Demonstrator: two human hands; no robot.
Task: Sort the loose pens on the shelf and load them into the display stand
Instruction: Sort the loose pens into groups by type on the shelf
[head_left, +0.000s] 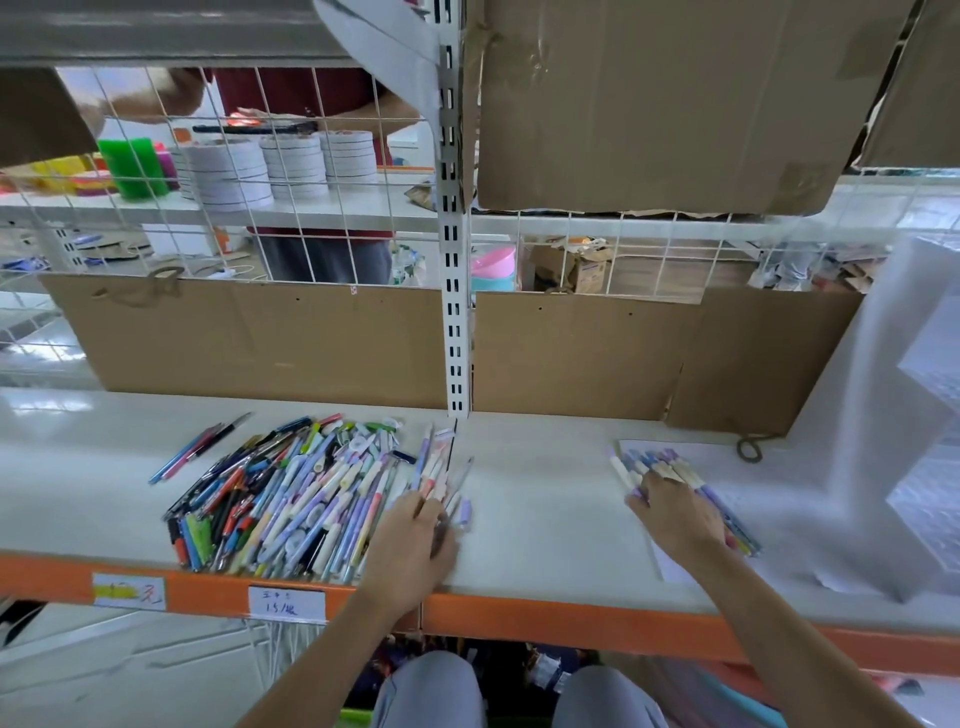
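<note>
Both hands working pens on shelf (545, 519).
Big pen pile (291, 499) lying left of upright post (456, 312); left hand (415, 551) gripping a few pens (436, 473) at pile's right edge; right hand (675, 514) lying flat, fingers straight, on sorted pens (670, 467) right of post.

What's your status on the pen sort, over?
Left hand gripping a few pens at the edge of the big pile. Right hand resting on a sorted bundle on paper. Clear display stand at right, unloaded. Nothing blocking.
</note>
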